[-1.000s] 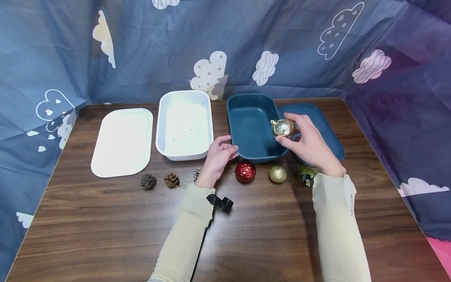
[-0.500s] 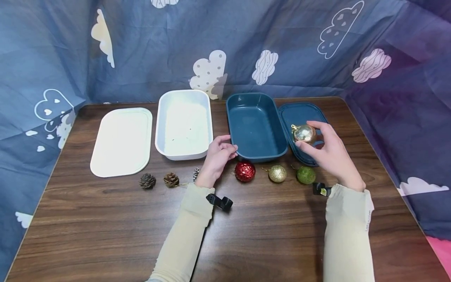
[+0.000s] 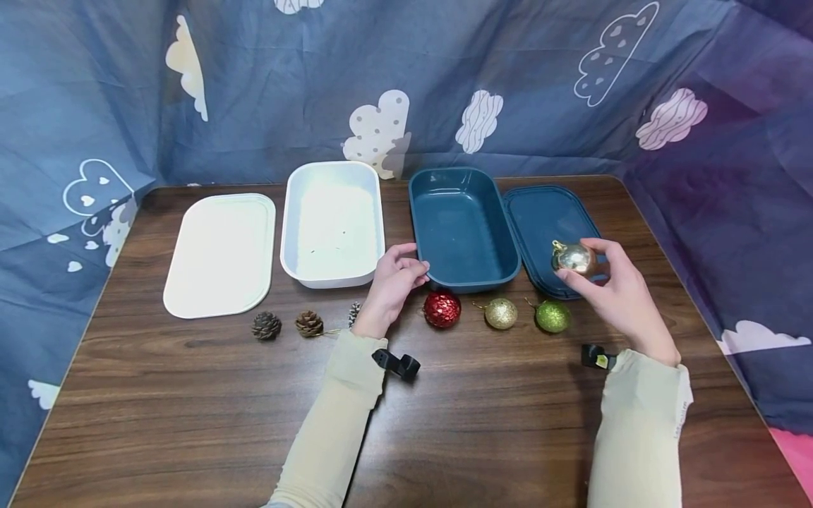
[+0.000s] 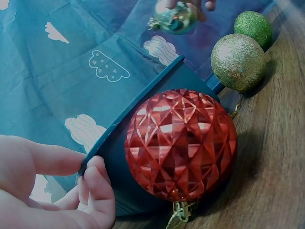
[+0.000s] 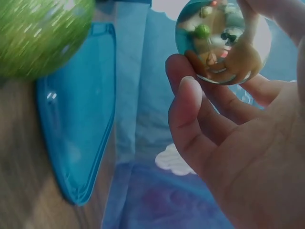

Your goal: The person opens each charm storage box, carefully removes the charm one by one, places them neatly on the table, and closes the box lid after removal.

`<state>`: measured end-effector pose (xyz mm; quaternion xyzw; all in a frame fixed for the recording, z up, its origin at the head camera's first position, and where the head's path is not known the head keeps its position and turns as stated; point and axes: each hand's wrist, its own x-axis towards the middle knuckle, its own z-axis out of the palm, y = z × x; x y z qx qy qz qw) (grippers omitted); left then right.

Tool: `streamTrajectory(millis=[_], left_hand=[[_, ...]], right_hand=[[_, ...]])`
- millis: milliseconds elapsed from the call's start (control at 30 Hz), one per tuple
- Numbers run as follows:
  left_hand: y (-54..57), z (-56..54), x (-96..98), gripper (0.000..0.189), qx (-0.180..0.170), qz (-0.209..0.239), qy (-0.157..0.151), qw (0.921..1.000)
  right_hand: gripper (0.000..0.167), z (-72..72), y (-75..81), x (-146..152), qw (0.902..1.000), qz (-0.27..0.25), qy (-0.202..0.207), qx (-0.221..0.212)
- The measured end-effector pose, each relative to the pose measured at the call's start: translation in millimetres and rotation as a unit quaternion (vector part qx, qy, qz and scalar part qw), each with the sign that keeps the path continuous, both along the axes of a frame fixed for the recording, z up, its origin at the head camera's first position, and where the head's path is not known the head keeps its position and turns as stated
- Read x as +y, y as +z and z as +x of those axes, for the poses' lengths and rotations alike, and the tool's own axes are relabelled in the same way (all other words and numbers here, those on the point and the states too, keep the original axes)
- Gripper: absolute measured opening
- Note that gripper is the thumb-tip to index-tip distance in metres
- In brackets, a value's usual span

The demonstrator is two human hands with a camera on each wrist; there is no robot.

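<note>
Between thumb and fingers my right hand [image 3: 619, 293] holds a shiny gold ball ornament [image 3: 574, 259], raised over the front right part of the blue lid [image 3: 549, 215]. The right wrist view shows the ornament [image 5: 223, 45] mirroring the scene. My left hand [image 3: 395, 286] pinches the front left rim of the blue box [image 3: 466, 286], thumb and fingers on either side of the wall in the left wrist view. Close in front of that box lies a red faceted ornament [image 3: 442, 309]. A gold glitter ornament [image 3: 500, 313] and a green glitter ornament [image 3: 552, 315] lie to its right.
Left of the blue box stands a white box [image 3: 333, 279] with a few dark specks inside. A white lid [image 3: 219, 255] lies farther left. Several pine cones, among them a brown pine cone [image 3: 309, 324], sit in front; one is partly behind my left hand.
My right hand has carried the gold ball from above the blue box's right rim to the right and toward me, over the blue lid. The green ornament is now uncovered. My left hand stays put.
</note>
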<state>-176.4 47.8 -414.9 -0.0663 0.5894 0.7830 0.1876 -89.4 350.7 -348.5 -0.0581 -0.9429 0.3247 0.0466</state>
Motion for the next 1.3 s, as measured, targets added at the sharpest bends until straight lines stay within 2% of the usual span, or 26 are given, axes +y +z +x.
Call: streamTrajectory(millis=[400, 667, 967, 1300], left_hand=[[-1.1, 0.3, -0.2, 0.047, 0.002, -0.001, -0.002, 1.0000], [-0.6, 1.2, -1.5, 0.047, -0.001, 0.000, 0.000, 1.0000], [-0.4, 1.3, -0.9, 0.047, -0.003, -0.002, -0.001, 1.0000], [0.6, 0.7, -0.2, 0.046, -0.001, -0.003, -0.002, 1.0000]], right_hand=[[0.068, 20.5, -18.7, 28, 0.9994, 0.017, -0.010, -0.027], [0.069, 29.7, -26.3, 43, 0.9988, 0.028, -0.030, -0.028], [0.071, 38.0, -32.8, 54, 0.9943, 0.064, -0.042, -0.075], [0.062, 43.0, -39.9, 58, 0.9955, 0.082, -0.024, -0.040]])
